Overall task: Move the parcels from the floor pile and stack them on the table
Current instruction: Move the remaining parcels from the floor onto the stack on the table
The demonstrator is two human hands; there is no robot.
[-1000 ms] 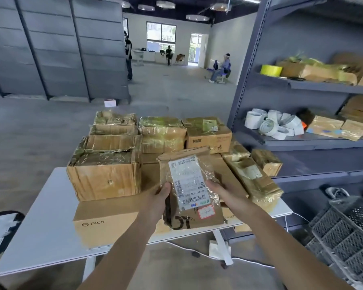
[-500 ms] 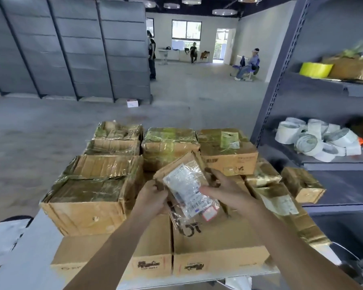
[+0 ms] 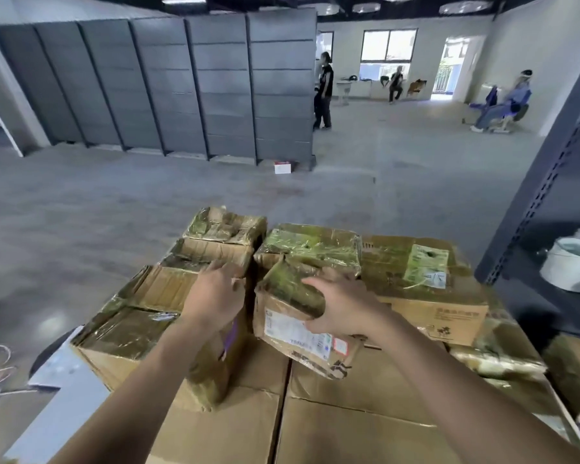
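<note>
The right hand (image 3: 342, 306) curls over the top edge of a small taped parcel (image 3: 290, 333), fingers wrapped round it. The parcel sits tilted on the flat cartons (image 3: 349, 416) that cover the table (image 3: 64, 416), between a large taped box (image 3: 131, 339) and a printed carton (image 3: 439, 309). Its white shipping label faces the camera, with a red-edged sticker beside it; the print is too blurred to read. The left hand (image 3: 215, 296) is loosely spread over the large box, holding nothing. The printed carton bears a green-and-white label and dark characters that cannot be read.
</note>
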